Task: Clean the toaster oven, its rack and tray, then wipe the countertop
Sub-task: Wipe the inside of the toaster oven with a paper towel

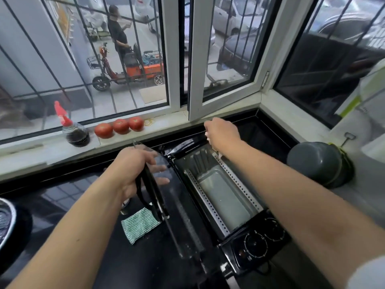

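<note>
The black toaster oven (229,207) lies on the dark countertop (68,197) with its opening facing up and its control knobs (256,245) toward me. Its grey inside shows between two perforated metal side rails. My left hand (133,174) grips the handle of the glass door (158,197), which stands open on the oven's left side. My right hand (223,134) rests on the oven's far end, holding a white cloth (219,154) of which only small bits show. A green-and-white striped cloth (139,224) lies on the counter beside the door.
Three tomatoes (119,126), a dark sauce bottle with a red cap (75,134) and rubber bands sit on the window sill. An open window sash (200,59) reaches over the counter's back. A grey pot (316,161) stands at right. A round appliance (8,224) is at the left edge.
</note>
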